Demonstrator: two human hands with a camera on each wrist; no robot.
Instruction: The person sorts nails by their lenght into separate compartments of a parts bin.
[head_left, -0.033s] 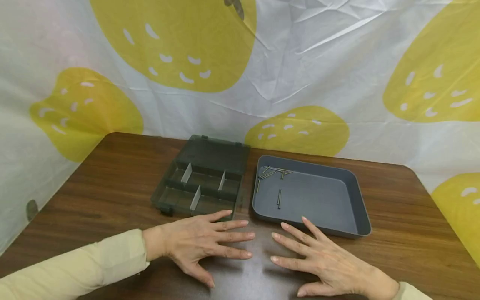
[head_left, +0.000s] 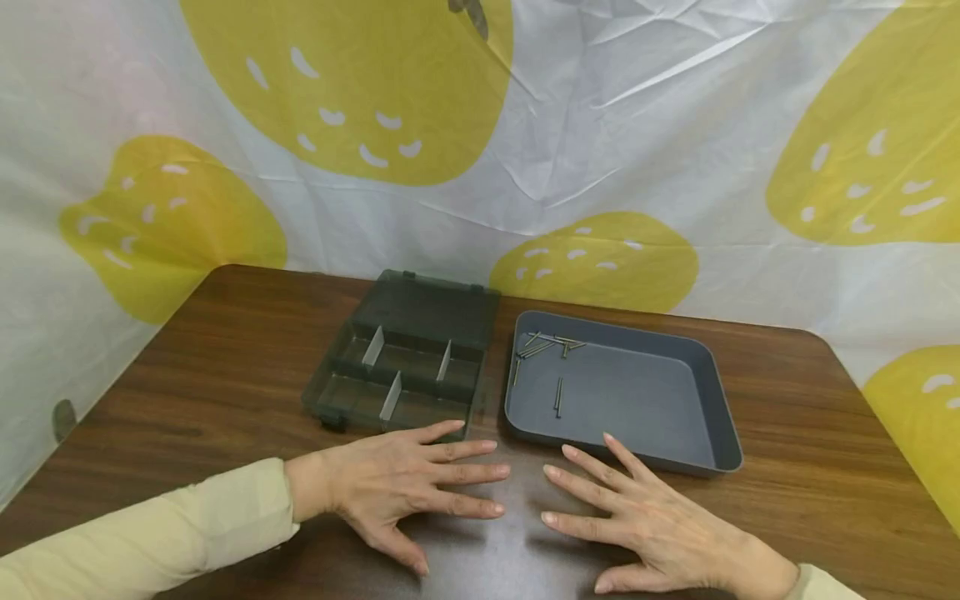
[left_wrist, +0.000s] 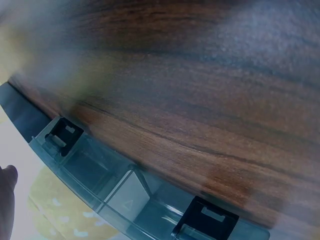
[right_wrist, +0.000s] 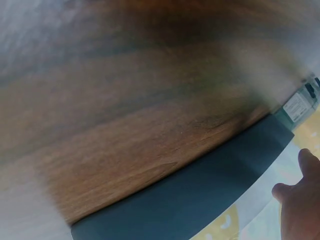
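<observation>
My left hand (head_left: 408,479) is spread palm down in front of the dark translucent compartment box (head_left: 427,312), its fingers straight and holding nothing. My right hand (head_left: 637,517), spread the same way, is near the front rim of the grey tray (head_left: 630,400), one fingertip overlapping that rim in the head view. Inside the tray, several thin brass-coloured nails or screws (head_left: 534,350) lie mostly in the far left corner, with two thin pieces (head_left: 558,397) nearer the front. The box lid stands open toward the back. In the left wrist view, black latches (left_wrist: 207,219) show on the box front.
Light dividers (head_left: 390,396) split the box into several compartments. Box and tray stand side by side on a brown wood-grain table (head_left: 247,350), a narrow gap between them. Behind hangs a white cloth (head_left: 585,150) with yellow lemon prints.
</observation>
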